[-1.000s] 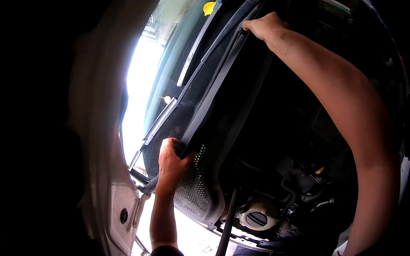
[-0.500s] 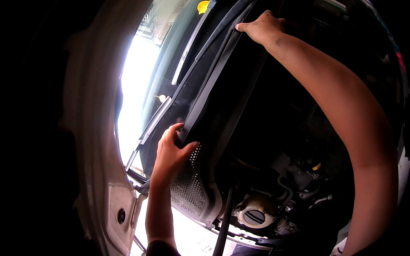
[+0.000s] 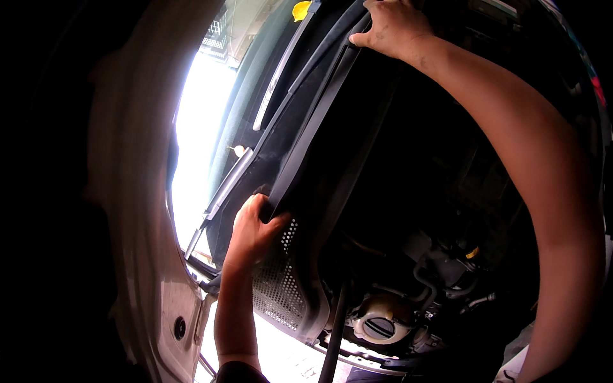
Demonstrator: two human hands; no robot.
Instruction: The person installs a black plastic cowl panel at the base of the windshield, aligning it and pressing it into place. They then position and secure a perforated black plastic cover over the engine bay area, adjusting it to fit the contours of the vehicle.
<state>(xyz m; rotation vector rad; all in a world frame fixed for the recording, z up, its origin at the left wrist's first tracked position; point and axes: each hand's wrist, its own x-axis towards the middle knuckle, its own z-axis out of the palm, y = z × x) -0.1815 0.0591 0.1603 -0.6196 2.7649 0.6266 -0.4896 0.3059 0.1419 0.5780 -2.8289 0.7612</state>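
Long, narrow dark grey strip lies slantwise along the windshield base, running from upper centre to lower left, between the person's two hands. Material looks like rubber or plastic; cannot tell which.

Left hand: at the strip's lower end, fingers bent over its far side, thumb on its near side; closed on the strip.

Right hand: at the strip's upper end, thumb and forefinger spread apart, thumb tip touching or just beside the strip. Other fingers lost in shadow at the upper edge; cannot tell whether this hand clamps.

Windshield side of the strip: two slender silver-grey bars, one upper, one lower, both slanting roughly parallel to it. A small pale pink petal-like piece sits near the upper end of the lower bar; a bright yellow leaf-like piece lies beside the upper bar.

Just below the left hand: grey perforated panel. Right of it, a straight black rod, then a round cream-coloured housing with a dark ribbed centre, among dim engine parts.

Far left: beige painted metal panel bearing a round black plug.
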